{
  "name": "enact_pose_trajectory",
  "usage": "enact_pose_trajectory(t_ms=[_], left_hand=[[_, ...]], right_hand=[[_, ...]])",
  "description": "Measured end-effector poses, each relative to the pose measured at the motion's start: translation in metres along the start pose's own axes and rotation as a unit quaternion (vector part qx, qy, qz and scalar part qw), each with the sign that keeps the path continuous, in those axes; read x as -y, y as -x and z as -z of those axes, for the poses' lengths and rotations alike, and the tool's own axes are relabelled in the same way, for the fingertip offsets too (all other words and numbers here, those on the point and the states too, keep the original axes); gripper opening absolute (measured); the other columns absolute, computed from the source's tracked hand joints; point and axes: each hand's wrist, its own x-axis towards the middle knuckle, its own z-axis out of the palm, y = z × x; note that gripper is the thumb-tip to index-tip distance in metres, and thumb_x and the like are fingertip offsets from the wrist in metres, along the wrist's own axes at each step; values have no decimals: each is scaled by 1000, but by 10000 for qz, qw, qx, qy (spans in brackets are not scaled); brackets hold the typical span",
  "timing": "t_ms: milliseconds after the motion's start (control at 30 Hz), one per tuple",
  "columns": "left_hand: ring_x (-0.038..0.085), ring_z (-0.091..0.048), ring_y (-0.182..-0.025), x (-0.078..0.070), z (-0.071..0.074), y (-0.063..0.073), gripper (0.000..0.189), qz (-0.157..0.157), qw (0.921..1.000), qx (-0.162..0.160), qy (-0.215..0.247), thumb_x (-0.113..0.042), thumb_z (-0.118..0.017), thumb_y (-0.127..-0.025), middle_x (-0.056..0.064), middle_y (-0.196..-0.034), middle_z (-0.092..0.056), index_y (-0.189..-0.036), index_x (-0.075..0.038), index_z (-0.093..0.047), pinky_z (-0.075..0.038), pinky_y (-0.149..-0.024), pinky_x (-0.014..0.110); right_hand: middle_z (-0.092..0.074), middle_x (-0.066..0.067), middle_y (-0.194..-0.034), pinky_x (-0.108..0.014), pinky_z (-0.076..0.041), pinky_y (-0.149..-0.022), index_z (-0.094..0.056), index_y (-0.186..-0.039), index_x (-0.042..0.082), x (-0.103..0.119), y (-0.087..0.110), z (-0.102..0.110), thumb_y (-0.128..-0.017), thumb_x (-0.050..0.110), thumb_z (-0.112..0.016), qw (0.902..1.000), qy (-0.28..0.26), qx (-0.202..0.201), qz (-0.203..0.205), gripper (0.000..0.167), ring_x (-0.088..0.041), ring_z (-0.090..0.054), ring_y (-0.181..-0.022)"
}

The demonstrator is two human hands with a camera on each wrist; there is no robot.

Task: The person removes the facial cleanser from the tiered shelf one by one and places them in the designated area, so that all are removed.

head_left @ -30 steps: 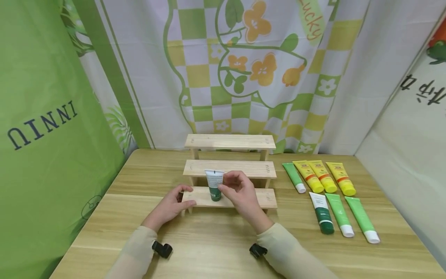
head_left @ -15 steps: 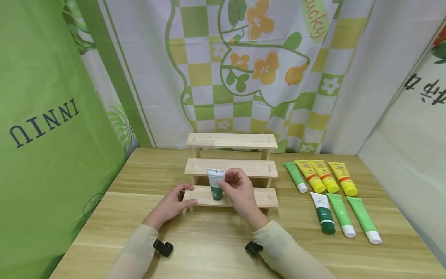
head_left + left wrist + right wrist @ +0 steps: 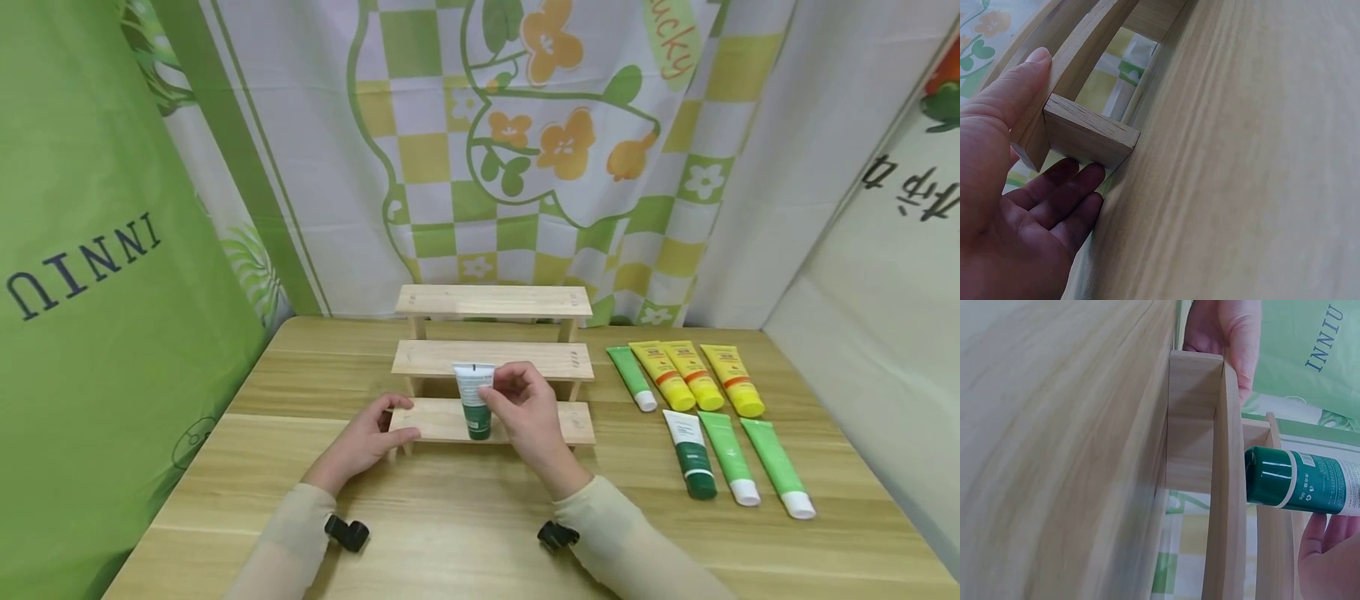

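Observation:
A three-step wooden display stand (image 3: 491, 358) stands on the table. At the left end of its lowest step, my left hand (image 3: 369, 435) holds on, thumb over the board and fingers curled by the leg; the left wrist view shows the thumb (image 3: 1019, 84) on the board. My right hand (image 3: 528, 414) pinches a white and dark green squeeze tube (image 3: 476, 402) by its upper part. The tube is upright, cap downward, at the lowest step's front edge. In the right wrist view its green cap (image 3: 1269, 477) is close to the board; whether they touch, I cannot tell.
Right of the stand lie several tubes: yellow ones (image 3: 727, 379), light green ones (image 3: 729, 458) and another white and dark green tube (image 3: 690, 454). A patterned curtain (image 3: 525, 167) hangs behind the table (image 3: 450, 525), and a green cloth (image 3: 97, 333) hangs at the left.
My right hand has shifted the tube slightly rightward and toward the front edge of the lowest step. My left hand keeps its hold on the stand. The other tubes lie as before.

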Motion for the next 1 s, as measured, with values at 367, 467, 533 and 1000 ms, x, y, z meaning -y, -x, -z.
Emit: enact_pose_trajectory(t_ms=[367,467,533,1000], left_hand=[[22,-47,-83,16,2,-3,49,-34,9997,-68,-243,-45,-76,-85,6,-114,-55,-122,-22,-54,-40,-71,35],[22,-47,-83,15,2,-3,49,-13,9997,-70,-238,-45,-76,-84,6,-114,-55,-122,-22,-55,-41,-72,36],[22,-48,-84,14,3,-3,49,-24,9996,-53,-267,-44,-76,-85,6,-113,-56,-122,-21,-55,-41,-72,35],[19,-46,-78,16,-1,-5,46,-135,9995,-10,-289,-41,-74,-87,5,-109,-55,-123,-19,-53,-41,-66,31]], right_hand=[[-58,-15,-103,-27,-50,-82,-56,-105,-2,10,9,33,-86,2,-75,9993,310,-152,-145,28,-24,-58,-93],[-57,-15,-102,-26,-50,-81,-55,-105,-4,12,12,44,-85,0,-75,9989,381,-279,-71,28,-22,-58,-91],[-56,-14,-101,-26,-50,-80,-55,-104,-5,13,14,51,-85,-1,-75,9980,483,-396,-55,28,-21,-58,-90],[-57,-6,-99,-22,-50,-79,-52,-107,-7,35,30,96,-85,-2,-74,9894,727,-1143,-519,31,-15,-57,-91]])
